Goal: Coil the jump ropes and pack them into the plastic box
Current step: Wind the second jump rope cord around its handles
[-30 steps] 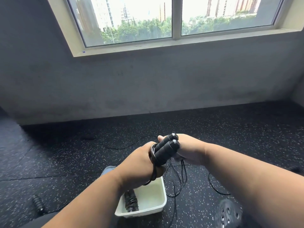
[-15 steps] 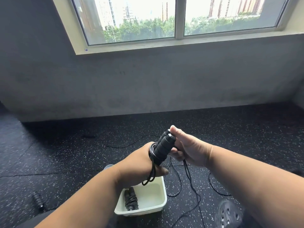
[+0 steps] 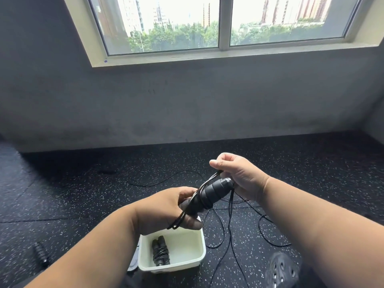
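Observation:
My left hand [image 3: 166,210] grips the lower end of a pair of black jump rope handles [image 3: 212,193], held slanting up to the right above the box. A few turns of thin black cord wrap the handles, and a loop hangs below my left thumb. My right hand [image 3: 239,175] pinches the cord just above the handles' upper end; the loose cord [image 3: 229,225] trails down to the floor. The white plastic box [image 3: 195,260] sits on the floor below my hands and holds one coiled black jump rope [image 3: 160,252].
Another black handle [image 3: 41,254] lies on the speckled black rubber floor at the lower left. More cord [image 3: 162,181] snakes over the floor behind my hands. A dark perforated shoe [image 3: 280,269] shows at the lower right. A grey wall with a window stands ahead.
My right hand has risen and moved right, pulling the cord up over the handles' upper end. The handles have tilted further toward the right.

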Demonstrator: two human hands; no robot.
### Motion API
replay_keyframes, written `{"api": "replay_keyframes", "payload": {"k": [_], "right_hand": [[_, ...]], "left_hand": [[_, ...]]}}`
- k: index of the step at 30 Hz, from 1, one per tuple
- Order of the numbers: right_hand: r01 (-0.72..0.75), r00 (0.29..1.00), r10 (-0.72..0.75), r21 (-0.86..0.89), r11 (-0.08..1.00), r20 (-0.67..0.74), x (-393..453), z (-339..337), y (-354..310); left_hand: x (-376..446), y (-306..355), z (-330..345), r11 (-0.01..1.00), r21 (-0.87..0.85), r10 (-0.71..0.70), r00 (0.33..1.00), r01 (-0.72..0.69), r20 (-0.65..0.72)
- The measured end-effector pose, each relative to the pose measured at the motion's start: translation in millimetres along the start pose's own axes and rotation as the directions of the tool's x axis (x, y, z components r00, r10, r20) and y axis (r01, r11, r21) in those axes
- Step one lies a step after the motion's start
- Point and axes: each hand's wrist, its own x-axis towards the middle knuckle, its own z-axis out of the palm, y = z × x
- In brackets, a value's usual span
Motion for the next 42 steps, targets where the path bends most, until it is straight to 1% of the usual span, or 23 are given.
{"api": "replay_keyframes", "payload": {"k": [3, 5, 9, 13, 16, 19, 20, 21, 22, 23, 24, 25, 26, 27, 28, 30, 32, 34, 37, 40, 42], "right_hand": [[-0.046, 0.999, 0.046, 0.003, 0.999, 0.017, 0, -4, 0], [-0.060, 0.998, 0.060, 0.010, 0.998, 0.037, 0, -4, 2], [-0.038, 0.998, 0.036, 0.046, 0.998, 0.054, -1, -6, -4], [0.015, 0.994, -0.007, -0.074, 0.997, 0.111, -4, -5, -17], [0.068, 0.987, -0.033, -0.223, 0.973, 0.158, -6, -1, -22], [0.089, 0.983, -0.032, -0.321, 0.943, 0.180, -8, 1, -28], [0.087, 0.981, -0.022, -0.339, 0.937, 0.191, -7, -2, -29], [0.076, 0.980, -0.001, -0.373, 0.925, 0.197, -10, -4, -31], [0.068, 0.982, 0.021, -0.454, 0.889, 0.189, -11, -7, -31], [0.062, 0.985, 0.043, -0.575, 0.816, 0.167, -14, -9, -31], [0.058, 0.988, 0.063, -0.712, 0.700, 0.143, -12, -13, -27], [0.044, 0.990, 0.085, -0.810, 0.585, 0.115, -11, -17, -22], [0.031, 0.990, 0.102, -0.863, 0.504, 0.095, -9, -22, -14], [0.009, 0.992, 0.107, -0.880, 0.475, 0.068, -7, -26, -5], [-0.015, 0.993, 0.113, -0.871, 0.492, 0.047, -4, -30, 4], [-0.078, 0.984, 0.173, -0.802, 0.592, 0.032, -1, -35, 21], [-0.145, 0.960, 0.271, -0.704, 0.696, 0.069, -1, -32, 37], [-0.209, 0.926, 0.356, -0.617, 0.758, 0.124, -4, -25, 52], [-0.252, 0.895, 0.418, -0.599, 0.760, 0.153, -4, -12, 68], [-0.241, 0.913, 0.394, -0.637, 0.732, 0.107, -1, -13, 72], [-0.250, 0.914, 0.395, -0.639, 0.727, 0.092, 1, -20, 74]], "left_hand": [[1, 1, 0, 0.988, 0.147, -0.030, 0.998, 0.037, -0.048], [0, 2, 1, 0.970, 0.235, -0.048, 0.998, 0.059, -0.050], [-1, 5, -2, 0.946, 0.317, -0.048, 0.996, 0.068, -0.073], [0, 2, -4, 0.901, 0.406, -0.089, 0.982, 0.150, -0.166], [2, -4, -2, 0.832, 0.505, -0.129, 0.965, 0.230, -0.226], [4, -13, -14, 0.763, 0.554, -0.107, 0.910, 0.333, -0.400], [6, -17, -22, 0.762, 0.535, -0.095, 0.879, 0.367, -0.467], [7, -19, -30, 0.801, 0.454, -0.105, 0.839, 0.389, -0.535], [6, -19, -38, 0.882, 0.295, -0.141, 0.804, 0.367, -0.577], [3, -17, -45, 0.959, 0.061, -0.192, 0.795, 0.276, -0.576], [0, -17, -52, 0.971, -0.182, -0.229, 0.806, 0.153, -0.545], [-5, -16, -57, 0.926, -0.377, -0.231, 0.838, 0.032, -0.495], [-9, -16, -61, 0.861, -0.505, -0.197, 0.875, -0.060, -0.441], [-13, -15, -62, 0.817, -0.565, -0.146, 0.906, -0.116, -0.398], [-15, -13, -62, 0.799, -0.583, -0.087, 0.930, -0.150, -0.358], [-16, -7, -54, 0.790, -0.582, 0.014, 0.956, -0.191, -0.294], [-14, -4, -46, 0.783, -0.588, 0.062, 0.965, -0.205, -0.254], [-13, -3, -43, 0.775, -0.597, 0.084, 0.969, -0.209, -0.231], [-14, 1, -41, 0.790, -0.577, 0.079, 0.967, -0.210, -0.244], [-14, 6, -40, 0.837, -0.523, -0.008, 0.952, -0.160, -0.305], [-15, 4, -40, 0.849, -0.510, -0.035, 0.948, -0.139, -0.317]]}}
